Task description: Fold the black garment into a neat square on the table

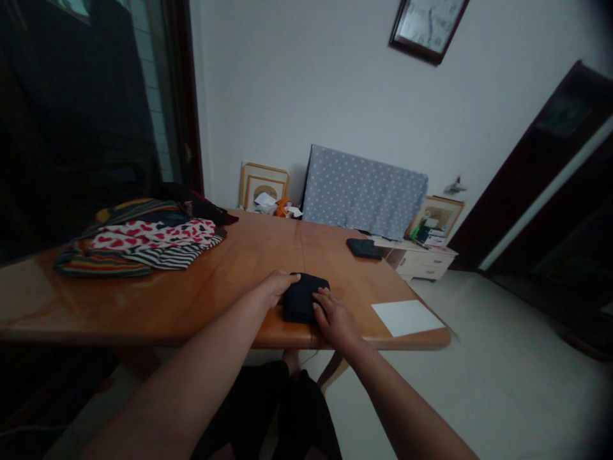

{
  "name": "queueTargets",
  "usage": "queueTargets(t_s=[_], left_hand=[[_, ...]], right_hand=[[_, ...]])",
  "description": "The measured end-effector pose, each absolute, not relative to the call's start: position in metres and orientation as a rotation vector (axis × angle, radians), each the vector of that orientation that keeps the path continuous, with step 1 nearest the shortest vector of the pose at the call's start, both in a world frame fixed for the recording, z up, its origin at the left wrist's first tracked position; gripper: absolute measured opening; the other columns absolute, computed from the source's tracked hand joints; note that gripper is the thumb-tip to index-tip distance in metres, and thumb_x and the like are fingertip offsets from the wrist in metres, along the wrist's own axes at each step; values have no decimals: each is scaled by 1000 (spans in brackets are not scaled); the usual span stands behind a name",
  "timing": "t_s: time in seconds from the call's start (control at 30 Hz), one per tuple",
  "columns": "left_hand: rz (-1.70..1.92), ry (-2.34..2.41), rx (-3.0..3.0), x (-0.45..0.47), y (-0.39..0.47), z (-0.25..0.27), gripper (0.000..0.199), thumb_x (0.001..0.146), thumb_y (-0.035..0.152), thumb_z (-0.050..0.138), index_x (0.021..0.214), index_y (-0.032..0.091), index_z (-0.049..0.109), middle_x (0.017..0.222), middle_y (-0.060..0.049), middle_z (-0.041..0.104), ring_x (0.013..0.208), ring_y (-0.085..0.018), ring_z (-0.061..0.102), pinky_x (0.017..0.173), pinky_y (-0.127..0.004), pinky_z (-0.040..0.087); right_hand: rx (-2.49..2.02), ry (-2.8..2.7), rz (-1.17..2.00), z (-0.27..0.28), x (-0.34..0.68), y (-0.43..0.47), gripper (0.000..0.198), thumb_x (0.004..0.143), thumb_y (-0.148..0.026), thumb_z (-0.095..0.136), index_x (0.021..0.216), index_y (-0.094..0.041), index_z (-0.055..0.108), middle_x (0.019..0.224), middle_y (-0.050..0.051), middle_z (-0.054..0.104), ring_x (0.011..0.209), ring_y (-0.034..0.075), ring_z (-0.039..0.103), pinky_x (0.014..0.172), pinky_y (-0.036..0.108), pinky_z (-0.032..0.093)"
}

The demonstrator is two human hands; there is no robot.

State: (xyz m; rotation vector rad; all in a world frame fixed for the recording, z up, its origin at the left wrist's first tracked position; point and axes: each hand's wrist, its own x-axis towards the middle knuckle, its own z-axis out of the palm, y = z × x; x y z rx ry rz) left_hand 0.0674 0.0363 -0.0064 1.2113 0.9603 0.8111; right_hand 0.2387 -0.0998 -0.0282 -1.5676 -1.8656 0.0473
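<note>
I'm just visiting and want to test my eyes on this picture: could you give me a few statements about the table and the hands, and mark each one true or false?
1. Both hands rest on the dark folded cloth near the table's front edge. True: left hand and right hand both touch it.
2. The pile of patterned clothes lies at the table's right end. False: it lies at the left.
3. A white sheet lies right of the hands. True.
4. A second dark folded cloth lies on the floor. False: it lies on the table, far right.
</note>
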Motion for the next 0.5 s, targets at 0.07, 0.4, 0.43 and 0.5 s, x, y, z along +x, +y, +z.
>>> queueTargets(t_s=[0.07, 0.4, 0.43, 0.5], left_hand=[[797, 974, 1203, 69, 34, -2, 23, 79, 28, 78, 96, 16, 68, 84, -11, 74, 75, -23, 68, 69, -33, 54], [1044, 846, 1432, 66, 9, 5, 24, 82, 24, 73, 103, 17, 65, 105, -10, 71, 89, -20, 66, 79, -29, 53], [1066, 806, 1443, 65, 6, 6, 25, 82, 26, 73, 104, 18, 65, 106, -9, 70, 92, -20, 66, 81, -29, 52], [1092, 733, 1441, 63, 0, 9, 30, 81, 30, 75, 107, 19, 64, 108, -9, 70, 99, -22, 65, 85, -30, 52]], right_hand=[[-1561, -1861, 64, -28, 240, -100, 42, 99, -33, 49, 134, -17, 67, 144, 16, 60, 140, 29, 51, 116, 49, 42], [-1449, -1330, 498, -17, 265, -93, 59, 87, -46, 69, 141, -24, 57, 145, 13, 59, 133, 29, 57, 114, 51, 43], [-1429, -1233, 582, -15, 266, -93, 66, 84, -48, 72, 142, -23, 55, 148, 14, 56, 135, 30, 55, 114, 51, 43], [-1360, -1122, 755, -9, 267, -94, 76, 80, -48, 78, 145, -22, 50, 149, 15, 55, 137, 29, 54, 116, 49, 40]])
